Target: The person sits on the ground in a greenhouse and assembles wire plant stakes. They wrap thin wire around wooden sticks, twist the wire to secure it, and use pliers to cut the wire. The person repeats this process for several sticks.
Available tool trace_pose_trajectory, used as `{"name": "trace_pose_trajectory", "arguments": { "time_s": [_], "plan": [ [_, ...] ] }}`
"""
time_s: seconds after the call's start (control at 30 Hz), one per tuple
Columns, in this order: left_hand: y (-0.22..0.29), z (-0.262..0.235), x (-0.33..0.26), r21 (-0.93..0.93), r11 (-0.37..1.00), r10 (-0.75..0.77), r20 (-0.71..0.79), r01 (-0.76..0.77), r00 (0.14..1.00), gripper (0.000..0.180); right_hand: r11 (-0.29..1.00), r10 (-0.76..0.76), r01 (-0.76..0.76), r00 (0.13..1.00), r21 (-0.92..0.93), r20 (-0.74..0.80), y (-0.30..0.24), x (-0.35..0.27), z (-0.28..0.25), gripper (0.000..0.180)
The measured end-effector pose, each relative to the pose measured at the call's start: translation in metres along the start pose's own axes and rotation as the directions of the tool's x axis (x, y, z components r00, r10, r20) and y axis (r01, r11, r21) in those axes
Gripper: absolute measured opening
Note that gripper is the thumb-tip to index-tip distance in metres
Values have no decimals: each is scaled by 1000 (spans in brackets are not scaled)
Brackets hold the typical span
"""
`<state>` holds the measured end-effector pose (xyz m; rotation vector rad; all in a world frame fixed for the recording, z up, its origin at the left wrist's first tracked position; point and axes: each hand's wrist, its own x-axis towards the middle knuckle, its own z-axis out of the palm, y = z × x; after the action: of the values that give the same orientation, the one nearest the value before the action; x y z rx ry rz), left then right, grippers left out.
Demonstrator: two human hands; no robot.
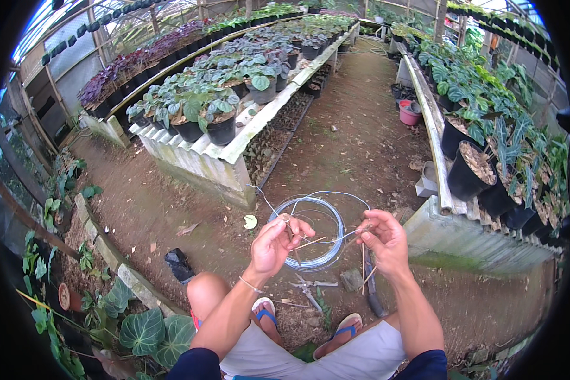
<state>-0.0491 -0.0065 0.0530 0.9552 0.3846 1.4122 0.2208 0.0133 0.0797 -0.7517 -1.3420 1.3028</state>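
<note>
I am seated low in a greenhouse aisle. My left hand [278, 240] pinches thin wire and a slim stick, with a coil of grey wire [311, 229] hanging around it. My right hand [381, 239] pinches the other end of the wire and holds several thin bamboo sticks [365, 269] that point downward. The two hands are close together above my knees. A pair of pliers [310, 292] lies on the soil between my sandalled feet.
A raised bench [234, 149] with black potted plants runs on the left. Another bench [440, 190] with large black pots stands on the right. A pink bucket [410, 113] sits farther down the dirt aisle. Leafy plants and stone edging are at lower left.
</note>
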Motion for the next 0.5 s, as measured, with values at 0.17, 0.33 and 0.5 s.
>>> {"name": "trace_pose_trajectory", "arguments": {
  "time_s": [0.17, 0.33, 0.5],
  "plan": [
    [-1, -5, -4, -94, 996, 15, 82, -7, 997, 38, 999, 3, -3, 1000, 38, 8, 1, -1, 1, 39],
    [-3, -12, -4, -116, 993, 32, 160, -13, 987, 40, 999, -29, 29, 1000, -25, 12, 1, -1, -1, 36],
    [-1, -15, -5, -133, 991, 6, 160, 16, 987, 42, 998, -50, 51, 999, -21, 17, -1, 0, -6, 36]
  ]
}}
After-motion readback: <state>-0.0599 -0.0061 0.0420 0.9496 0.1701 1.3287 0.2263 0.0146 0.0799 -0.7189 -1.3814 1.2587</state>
